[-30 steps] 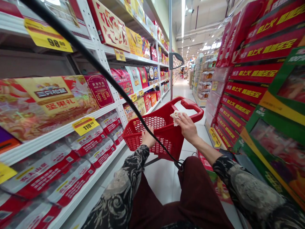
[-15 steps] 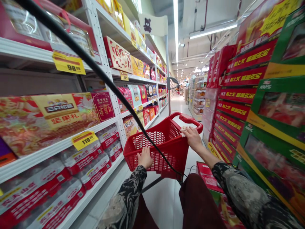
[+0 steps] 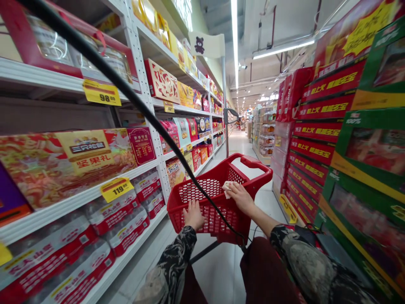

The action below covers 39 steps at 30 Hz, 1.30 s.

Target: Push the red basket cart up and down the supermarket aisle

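A small red shopping cart point(image 3: 240, 223) with a perforated basket stands before my knees. My left hand point(image 3: 193, 216) grips the basket's near rim at the left, its fingers hooked over the top edge. My right hand point(image 3: 239, 196) presses a crumpled white wipe point(image 3: 227, 189) against the near rim farther right. That wipe is partly covered by my fingers; it looks like tissue or thin cloth. To the right of it is the cart's red handle point(image 3: 253, 162).
A pole carries a cream flag point(image 3: 207, 44) with a bear on it. A black cable point(image 3: 136, 101) crosses the view. White shelves point(image 3: 148, 122) with gift boxes and packed bottles line the left. Stacked red cartons point(image 3: 313, 145) and green boxes point(image 3: 360, 177) line the right. The aisle floor runs ahead.
My right hand has slid left with the wipe, from near the handle to farther along the near rim. My left hand stays on the rim. The view has shifted slightly.
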Tool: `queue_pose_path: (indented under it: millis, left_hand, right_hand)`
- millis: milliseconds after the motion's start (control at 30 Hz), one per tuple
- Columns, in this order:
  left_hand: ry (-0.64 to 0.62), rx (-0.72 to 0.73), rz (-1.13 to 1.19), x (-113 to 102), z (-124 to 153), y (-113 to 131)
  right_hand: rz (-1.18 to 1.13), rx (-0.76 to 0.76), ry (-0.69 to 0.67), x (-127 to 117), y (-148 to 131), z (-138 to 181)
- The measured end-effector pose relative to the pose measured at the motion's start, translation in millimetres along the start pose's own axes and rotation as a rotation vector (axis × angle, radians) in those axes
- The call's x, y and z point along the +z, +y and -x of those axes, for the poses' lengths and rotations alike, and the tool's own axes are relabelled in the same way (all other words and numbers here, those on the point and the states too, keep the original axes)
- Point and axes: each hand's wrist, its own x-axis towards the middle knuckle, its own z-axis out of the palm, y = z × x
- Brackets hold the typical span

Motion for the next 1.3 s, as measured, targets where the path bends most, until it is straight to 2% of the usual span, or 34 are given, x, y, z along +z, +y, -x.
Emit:
queue_pose_path:
  millis: [67, 167, 267, 400, 567, 667, 867, 1100, 1300]
  left_hand:
    - [0.018, -0.039, 0.003, 1.4, 0.4, -4.1]
    - [0.006, -0.012, 0.004, 3.4, -0.1, -5.3]
    - [-0.006, -0.002, 0.017, 5.3, -1.9, -4.1]
    - [-0.010, -0.012, 0.011, 6.0, -1.3, -3.8]
    - [-0.031, -0.013, -0.018, 0.3, 3.3, -1.2]
    - [-0.042, -0.013, -0.009, -3.3, 4.3, 0.7]
    - [-0.034, -0.020, 0.007, -3.2, 5.4, 1.5]
    - [-0.047, -0.025, 0.005, -4.9, 2.9, 2.6]
    - [-0.026, -0.014, 0.005, 1.3, -2.4, 0.3]
  right_hand:
    - [0.026, 0.011, -0.030, -5.8, 8.4, 1.7]
    - [0.062, 0.037, -0.055, -13.1, 19.9, 4.4]
    - [0.077, 0.077, -0.044, -13.0, 20.3, 4.8]
    - [0.046, 0.089, -0.012, 0.2, -2.1, -1.1]
    - [-0.014, 0.005, 0.032, 21.6, -31.5, -10.1]
    - [-0.004, 0.015, 0.036, 22.4, -24.8, -8.9]
    - [0.061, 0.086, 0.058, 7.0, 2.6, 1.1]
    - [0.038, 0.092, 0.039, 5.8, -8.6, -6.3]
    - [0.009, 0.092, 0.023, 4.7, -2.8, -5.9]
